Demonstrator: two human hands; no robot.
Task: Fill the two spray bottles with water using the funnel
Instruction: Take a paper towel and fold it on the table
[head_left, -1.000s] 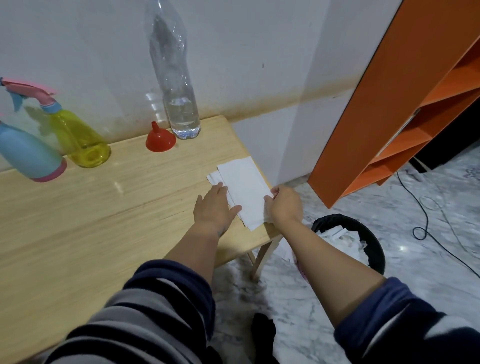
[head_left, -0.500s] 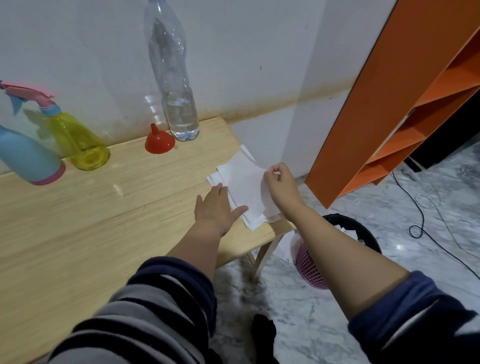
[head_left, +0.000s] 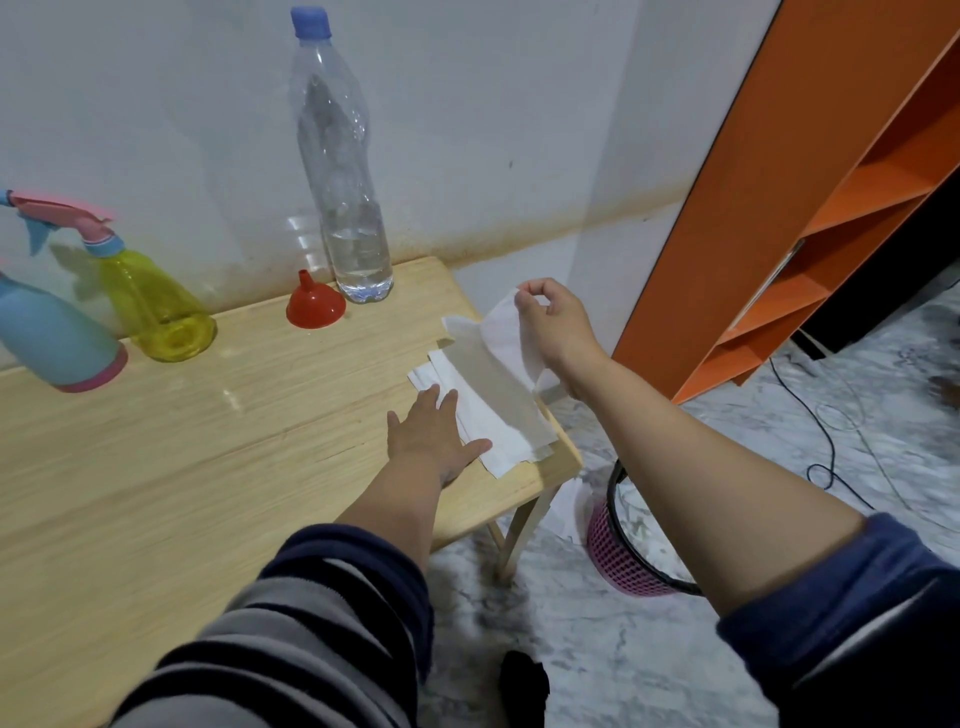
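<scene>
Left hand lies flat on the tissue stack; right hand pinches one tissue above it. The funnel sits beyond the stack, untouched.

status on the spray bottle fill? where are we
Filling looks done: yellow spray bottle and blue spray bottle stand capped, funnel upside down beside the water bottle. In hand: right hand pinches up one tissue; left hand presses the stack. Left: apparently wiping up.
</scene>
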